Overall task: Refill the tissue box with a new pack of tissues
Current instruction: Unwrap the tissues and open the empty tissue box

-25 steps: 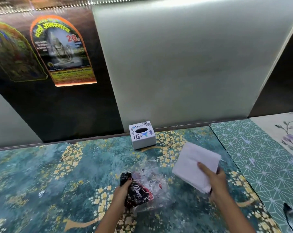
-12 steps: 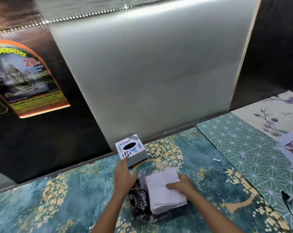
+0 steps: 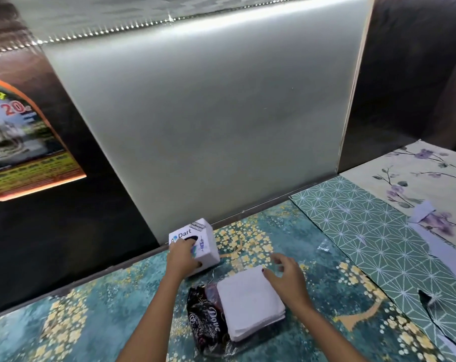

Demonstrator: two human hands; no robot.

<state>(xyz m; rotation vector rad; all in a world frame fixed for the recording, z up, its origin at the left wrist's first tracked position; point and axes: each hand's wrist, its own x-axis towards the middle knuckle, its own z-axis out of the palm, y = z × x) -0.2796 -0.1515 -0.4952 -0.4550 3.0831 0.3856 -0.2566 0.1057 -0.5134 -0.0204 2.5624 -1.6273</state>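
A person's left hand [image 3: 183, 257] is gripping a small white tissue box [image 3: 198, 244] at the far edge of a teal, gold-flowered tabletop [image 3: 91, 317], close against a frosted grey wall panel [image 3: 208, 121]. The box is a cube printed with the word "Dart" in blue and carrying a dark oval opening on top; it is sitting tilted, its near edge tipped up under the fingers, which are wrapping over the top and down the front face. The right hand [image 3: 287, 278] is hovering with fingers loosely spread and curled, holding nothing, its thumb just touching the far corner of a single stack of white tissues [image 3: 250, 304]. That stack is lying nearer the camera than the box, resting partly on one crumpled dark plastic wrapper [image 3: 206, 325] lettered "Dove", which is poking out on the stack's left. Nothing is lying between the stack and the box; the two are sitting near each other but apart. To the right, one green geometric mat [image 3: 365, 231] is adjoining one cream floral mat [image 3: 431, 173], with loose pale paper strips [image 3: 420, 212] lying across them. One orange-framed poster [image 3: 20, 142] is hanging on the dark wall at left. Two hands, one box, one stack, one wrapper are showing.
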